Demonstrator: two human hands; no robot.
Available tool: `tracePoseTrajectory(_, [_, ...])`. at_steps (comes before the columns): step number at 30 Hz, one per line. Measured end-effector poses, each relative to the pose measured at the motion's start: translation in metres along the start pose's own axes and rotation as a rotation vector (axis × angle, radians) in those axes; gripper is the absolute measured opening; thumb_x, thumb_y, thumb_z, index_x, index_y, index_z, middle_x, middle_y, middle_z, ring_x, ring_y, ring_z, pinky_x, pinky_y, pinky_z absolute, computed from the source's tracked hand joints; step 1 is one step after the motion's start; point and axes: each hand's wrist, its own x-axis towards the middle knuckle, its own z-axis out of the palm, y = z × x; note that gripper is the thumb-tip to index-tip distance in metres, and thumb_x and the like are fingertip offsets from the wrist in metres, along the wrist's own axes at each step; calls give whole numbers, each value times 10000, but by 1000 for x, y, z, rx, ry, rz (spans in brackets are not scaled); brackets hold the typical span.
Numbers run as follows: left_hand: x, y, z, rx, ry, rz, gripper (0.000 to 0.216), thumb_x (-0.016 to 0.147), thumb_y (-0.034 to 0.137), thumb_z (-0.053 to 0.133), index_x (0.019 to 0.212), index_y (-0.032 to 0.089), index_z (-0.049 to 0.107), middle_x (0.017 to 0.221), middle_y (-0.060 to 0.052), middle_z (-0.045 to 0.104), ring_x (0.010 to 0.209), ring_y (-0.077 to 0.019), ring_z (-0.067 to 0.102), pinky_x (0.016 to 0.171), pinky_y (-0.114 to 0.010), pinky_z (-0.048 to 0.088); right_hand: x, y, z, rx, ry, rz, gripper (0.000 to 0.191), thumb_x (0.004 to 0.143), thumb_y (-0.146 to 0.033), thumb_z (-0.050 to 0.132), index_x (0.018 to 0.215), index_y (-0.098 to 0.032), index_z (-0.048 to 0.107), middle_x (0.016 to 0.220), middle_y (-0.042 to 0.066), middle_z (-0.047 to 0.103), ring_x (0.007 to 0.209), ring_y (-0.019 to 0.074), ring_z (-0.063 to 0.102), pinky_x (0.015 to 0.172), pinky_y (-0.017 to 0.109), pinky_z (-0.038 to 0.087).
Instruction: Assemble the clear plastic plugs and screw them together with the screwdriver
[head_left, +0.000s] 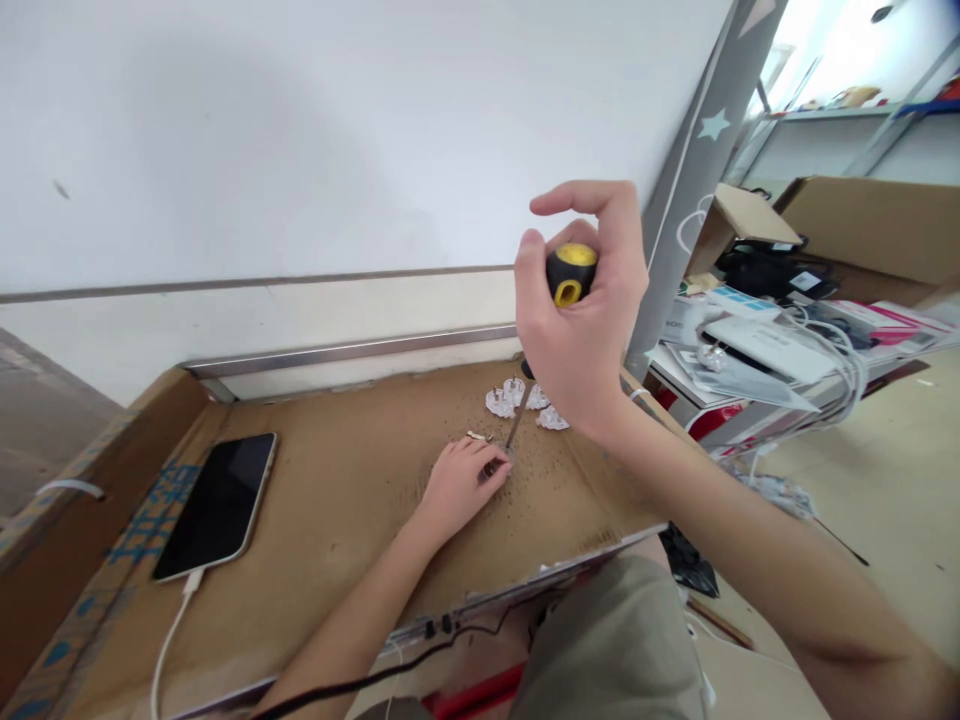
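My right hand [589, 310] is wrapped round a screwdriver [572, 268] with a black and yellow handle, its index finger raised off the grip. The metal shaft slants down to a spot beside the fingertips of my left hand [465, 478]. That left hand rests on the cardboard with thumb and fingers pinched together at the tip; what they hold is small and mostly hidden. Just behind its fingers lies a small pale metal piece [478, 436]. Several clear plastic pieces with metal pins [501, 402] sit farther back, partly behind the right hand and shaft.
A cardboard sheet [337, 480] covers the worktop, with dark specks around the hands. At left, a phone [217, 505] lies plugged into a white cable [171, 640]. A white wall rises behind. Boxes and cables [840, 350] crowd a surface at right.
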Motion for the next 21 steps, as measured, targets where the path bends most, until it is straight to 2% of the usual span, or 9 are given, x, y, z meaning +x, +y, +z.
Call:
tracePoseTrajectory(6, [1, -2, 2, -53, -5, -21, 101, 860, 297, 545, 864, 244, 631, 893, 7, 656, 906, -188, 553, 801, -316, 406, 6, -10, -15, 84, 33, 50, 80, 899, -246, 404, 973, -225, 424, 636, -31, 320, 578, 57, 442, 580, 212, 371])
tracePoseTrajectory(10, [1, -2, 3, -46, 10, -26, 94, 840, 295, 556, 839, 234, 627, 872, -2, 654, 894, -195, 558, 798, -324, 409, 12, -24, -31, 115, 62, 67, 95, 897, -251, 421, 989, -227, 425, 850, 1, 454, 621, 49, 481, 550, 217, 370])
tracePoseTrajectory(12, [1, -3, 3, -42, 14, -22, 86, 817, 306, 582, 834, 230, 620, 869, -2, 653, 890, -200, 561, 791, -326, 412, 13, -29, -34, 128, 60, 74, 79, 899, -242, 414, 977, -230, 421, 931, 8, 475, 646, 47, 501, 546, 216, 372])
tracePoseTrajectory(14, [1, -3, 3, -46, 21, -15, 106, 795, 322, 608, 841, 227, 613, 869, -4, 650, 889, -203, 561, 789, -328, 415, 12, -32, -32, 148, 54, 84, 68, 901, -228, 404, 968, -232, 415, 844, -1, 457, 655, 53, 510, 553, 215, 377])
tracePoseTrajectory(17, [0, -4, 3, -52, 33, -16, 111, 784, 316, 616, 846, 224, 611, 863, -5, 646, 886, -202, 559, 795, -332, 419, 11, -30, -28, 175, 52, 91, 79, 893, -221, 417, 972, -225, 418, 677, -21, 352, 608, 63, 479, 565, 223, 380])
tracePoseTrajectory(21, [0, -3, 3, -55, 34, -10, 72, 804, 288, 590, 824, 224, 615, 850, -4, 649, 871, -199, 559, 789, -328, 421, 9, -24, -24, 147, 40, 105, 85, 885, -241, 435, 968, -230, 421, 628, -33, 314, 555, 69, 428, 572, 234, 381])
